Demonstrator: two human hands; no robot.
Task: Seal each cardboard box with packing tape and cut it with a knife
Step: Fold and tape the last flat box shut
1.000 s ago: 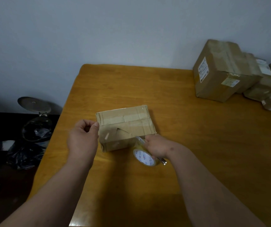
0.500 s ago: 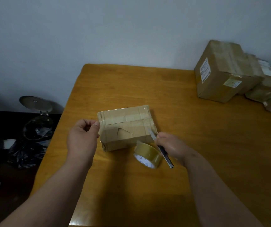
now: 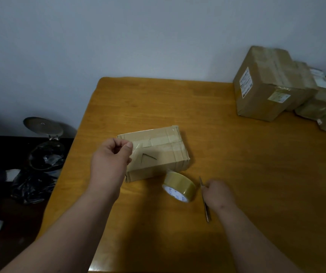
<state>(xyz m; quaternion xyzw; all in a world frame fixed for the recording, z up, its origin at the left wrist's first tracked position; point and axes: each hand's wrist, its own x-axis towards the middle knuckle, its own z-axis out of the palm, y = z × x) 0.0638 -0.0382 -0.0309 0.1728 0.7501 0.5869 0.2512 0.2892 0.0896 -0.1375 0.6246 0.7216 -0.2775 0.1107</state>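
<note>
A small cardboard box (image 3: pixel 158 152) with tape strips across its top lies in the middle of the wooden table (image 3: pixel 237 164). My left hand (image 3: pixel 111 160) is at the box's left end and pinches the end of a clear tape strip between thumb and fingers. A roll of tan packing tape (image 3: pixel 178 187) lies tilted on the table just in front of the box. To the right of the roll, my right hand (image 3: pixel 217 194) holds a slim knife (image 3: pixel 204 200) low over the table, blade pointing away from me.
A pile of taped cardboard boxes (image 3: pixel 266 85) with labels stands at the table's back right. On the floor to the left are an open pedal bin (image 3: pixel 44 146) and a black bag (image 3: pixel 30 186). A grey wall is behind the table.
My right hand has drawn the knife away from the box, to the right of the tape roll and down toward the table. The roll now lies free. My left hand has risen slightly with the tape end.
</note>
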